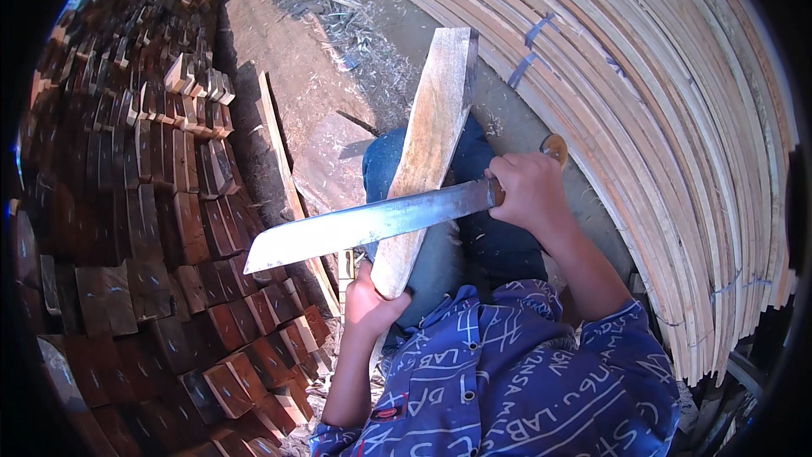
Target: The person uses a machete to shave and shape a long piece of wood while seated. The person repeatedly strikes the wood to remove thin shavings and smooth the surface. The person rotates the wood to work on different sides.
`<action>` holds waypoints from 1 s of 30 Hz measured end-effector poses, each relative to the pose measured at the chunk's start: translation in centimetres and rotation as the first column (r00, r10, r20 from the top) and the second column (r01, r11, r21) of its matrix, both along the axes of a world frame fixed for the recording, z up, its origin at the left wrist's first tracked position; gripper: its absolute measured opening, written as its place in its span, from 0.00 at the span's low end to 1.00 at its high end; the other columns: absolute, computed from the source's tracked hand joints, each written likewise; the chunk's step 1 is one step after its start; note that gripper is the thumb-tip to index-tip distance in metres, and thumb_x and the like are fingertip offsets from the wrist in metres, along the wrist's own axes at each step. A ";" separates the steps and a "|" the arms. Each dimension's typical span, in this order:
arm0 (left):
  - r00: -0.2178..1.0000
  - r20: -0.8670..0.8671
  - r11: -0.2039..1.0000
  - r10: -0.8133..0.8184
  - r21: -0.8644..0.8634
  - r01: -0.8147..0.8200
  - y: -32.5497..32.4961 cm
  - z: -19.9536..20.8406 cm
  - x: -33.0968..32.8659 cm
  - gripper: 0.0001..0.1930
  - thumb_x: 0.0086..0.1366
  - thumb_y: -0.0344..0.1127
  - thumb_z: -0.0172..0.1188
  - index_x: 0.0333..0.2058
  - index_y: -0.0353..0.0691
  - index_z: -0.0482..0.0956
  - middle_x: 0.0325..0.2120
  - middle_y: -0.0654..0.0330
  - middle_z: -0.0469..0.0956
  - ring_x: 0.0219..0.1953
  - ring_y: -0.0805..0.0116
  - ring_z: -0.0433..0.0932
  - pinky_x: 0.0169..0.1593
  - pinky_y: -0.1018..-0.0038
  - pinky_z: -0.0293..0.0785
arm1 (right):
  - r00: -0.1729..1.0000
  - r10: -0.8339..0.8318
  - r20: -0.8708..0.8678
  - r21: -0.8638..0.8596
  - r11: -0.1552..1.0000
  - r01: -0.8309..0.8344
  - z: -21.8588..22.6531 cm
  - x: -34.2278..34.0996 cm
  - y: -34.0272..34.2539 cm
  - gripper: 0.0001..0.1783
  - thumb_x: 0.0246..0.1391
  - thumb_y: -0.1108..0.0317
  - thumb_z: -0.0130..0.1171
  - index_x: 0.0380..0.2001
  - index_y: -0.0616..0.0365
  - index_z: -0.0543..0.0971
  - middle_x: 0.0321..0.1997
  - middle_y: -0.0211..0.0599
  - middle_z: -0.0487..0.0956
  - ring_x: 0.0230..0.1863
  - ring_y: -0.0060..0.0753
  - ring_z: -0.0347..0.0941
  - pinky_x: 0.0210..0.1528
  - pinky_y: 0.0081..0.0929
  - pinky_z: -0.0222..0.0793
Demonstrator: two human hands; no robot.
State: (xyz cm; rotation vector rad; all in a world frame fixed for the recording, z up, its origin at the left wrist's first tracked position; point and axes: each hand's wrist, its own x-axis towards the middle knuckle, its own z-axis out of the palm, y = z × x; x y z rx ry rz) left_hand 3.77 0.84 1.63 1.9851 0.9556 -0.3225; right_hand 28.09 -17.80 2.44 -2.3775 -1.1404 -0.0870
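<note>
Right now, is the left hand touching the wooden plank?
Touching. The head view shows the left hand wrapped around the wooden plank's lower end, no gap.

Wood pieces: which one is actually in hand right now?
The pale plank slanting across the lap: the left hand grips its lower end, and the right hand lays the blade across it. The rest sit stacked.

We counted one long knife (pixel 372 224) and one pale wooden plank (pixel 427 152), each a single piece. We saw two hands: one left hand (pixel 370 305) and one right hand (pixel 524 190). To the left we found one stack of short dark wood blocks (pixel 152 228), far too many blocks for us to number. To the right lay one heap of long pale slats (pixel 677 118), also beyond counting, with at least three blue ties (pixel 535 31) around its bundles.
</note>
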 end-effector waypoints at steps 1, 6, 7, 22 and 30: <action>1.000 0.025 1.000 -0.009 0.014 0.009 0.0 -0.2 0.0 0.27 0.43 0.35 0.68 0.43 0.29 0.72 0.33 0.46 0.83 0.37 0.57 0.84 0.44 0.67 0.78 | 1.000 -0.015 0.021 -0.004 1.000 0.015 0.0 0.3 -0.4 0.13 0.25 0.66 0.68 0.20 0.51 0.75 0.20 0.33 0.75 0.26 0.42 0.76 0.30 0.40 0.69; 1.000 0.021 0.999 -0.017 0.028 0.016 -0.1 0.1 0.3 0.26 0.42 0.41 0.69 0.38 0.32 0.71 0.30 0.43 0.82 0.36 0.46 0.83 0.43 0.61 0.79 | 0.997 -0.078 0.025 -0.056 0.995 0.080 0.5 1.3 -2.9 0.14 0.24 0.67 0.67 0.21 0.51 0.76 0.21 0.35 0.76 0.26 0.43 0.75 0.30 0.39 0.68; 0.999 0.001 0.999 -0.032 0.031 0.032 -0.1 0.1 0.3 0.27 0.42 0.39 0.69 0.40 0.32 0.72 0.31 0.45 0.82 0.36 0.51 0.84 0.43 0.63 0.79 | 0.995 -0.098 0.029 -0.068 0.993 0.099 0.5 1.4 -3.4 0.14 0.24 0.67 0.67 0.21 0.52 0.76 0.21 0.35 0.76 0.26 0.44 0.75 0.30 0.39 0.69; 0.996 -0.002 0.996 -0.094 -0.002 0.094 1.3 -0.4 -1.1 0.30 0.46 0.33 0.68 0.49 0.29 0.70 0.37 0.46 0.83 0.42 0.58 0.84 0.48 0.68 0.77 | 0.636 -0.729 -0.255 -0.059 0.668 0.742 1.7 7.2 -15.9 0.21 0.54 0.63 0.64 0.15 0.61 0.67 0.11 0.30 0.61 0.15 0.27 0.56 0.22 0.34 0.53; 0.984 0.141 0.968 -0.112 -0.208 0.140 1.5 0.2 0.2 0.31 0.48 0.30 0.67 0.53 0.28 0.69 0.40 0.45 0.82 0.43 0.60 0.82 0.50 0.69 0.75 | 0.820 -0.379 -0.428 0.043 0.898 0.437 0.6 -3.0 -4.8 0.14 0.47 0.64 0.68 0.18 0.59 0.75 0.12 0.34 0.68 0.16 0.32 0.66 0.22 0.31 0.58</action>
